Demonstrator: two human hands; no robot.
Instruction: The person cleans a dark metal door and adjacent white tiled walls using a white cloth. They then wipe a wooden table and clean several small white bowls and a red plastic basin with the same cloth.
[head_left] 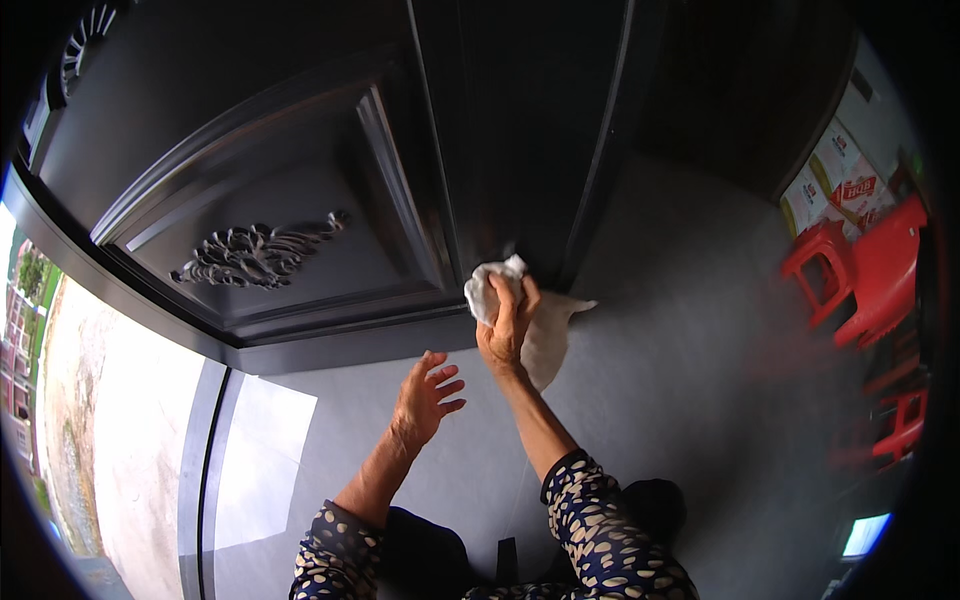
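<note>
My right hand (508, 325) is closed round a white cloth (545, 340), pressing a bunched part of it to the lower part of a dark door (500, 150). The rest of the cloth hangs loose below and to the right of the fingers. My left hand (428, 397) is held above the grey floor, left of the cloth and below the door's bottom edge. Its fingers are apart with nothing in them. On the door panel to the left is a raised leaf-shaped ornament (260, 255).
Grey tiles make up the floor (690, 350). Red plastic stools or chairs (865, 270) stand at the right, beside printed cartons (835, 180). Along the left runs a dark threshold strip (208, 450), with bright outdoor ground (115, 400) beyond it.
</note>
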